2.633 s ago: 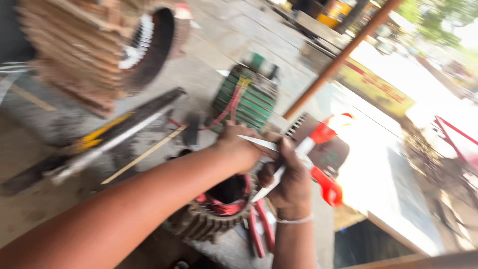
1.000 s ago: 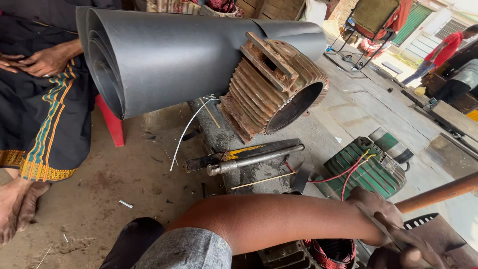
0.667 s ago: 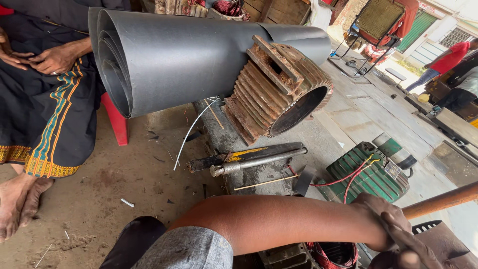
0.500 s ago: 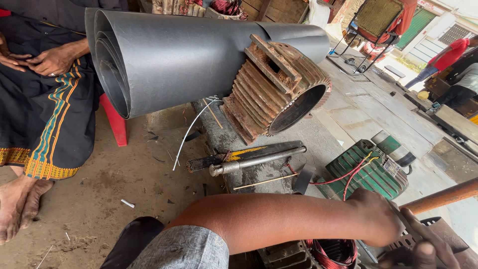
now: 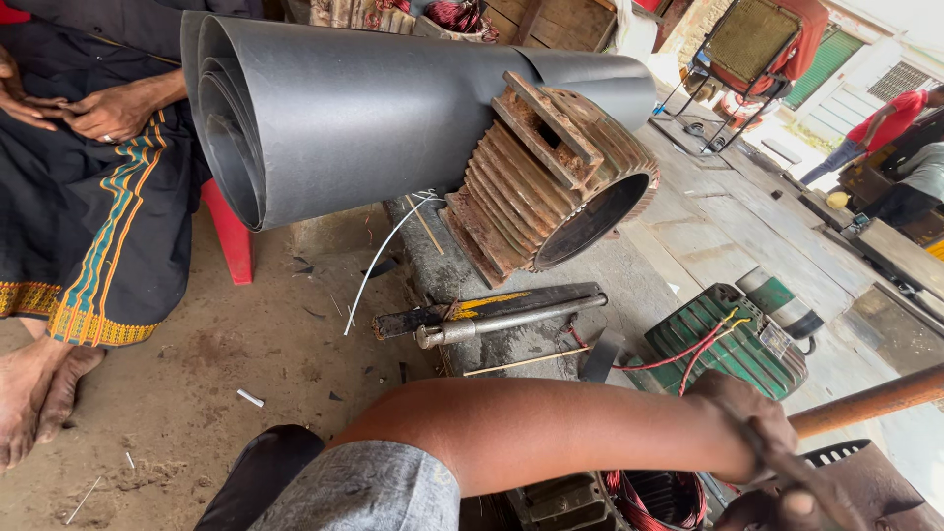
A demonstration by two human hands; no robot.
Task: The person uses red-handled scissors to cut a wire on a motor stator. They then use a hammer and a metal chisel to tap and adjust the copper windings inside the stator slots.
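Lower right of frame: left hand (image 5: pixel 742 418), arm running in from bottom centre, fingers curled tight around a thin dark tool (image 5: pixel 801 477); its long axis runs diagonally from the fist down toward the bottom right corner, tip end hidden at the frame edge. Right hand (image 5: pixel 787 509) only partly in view at the bottom edge, touching the same tool; fingers cut off, cannot tell their state. Just below the hands, a motor stator (image 5: pixel 649 497) with reddish copper winding, glossy wire coils inside a dull grey metal body. A brown wooden handle (image 5: pixel 865 401) crosses just above the hands, slanting up to the right edge. Centre: rusty finned motor housing (image 5: pixel 551 182), cast, ribbed, hollow bore facing lower right, resting on a concrete slab (image 5: pixel 649 285). Behind it a big roll of smooth matte grey sheet (image 5: pixel 364 118), axis running left to right across the upper frame. On the slab, a steel rod (image 5: pixel 506 322) and a dark flat bar lie side by side, pointing right and slightly up. Green ribbed box (image 5: pixel 728 344) with red wires at right of centre. Upper left: a seated person in black cloth, hands folded, by a red stool (image 5: pixel 231 236). Dirt floor lower left.
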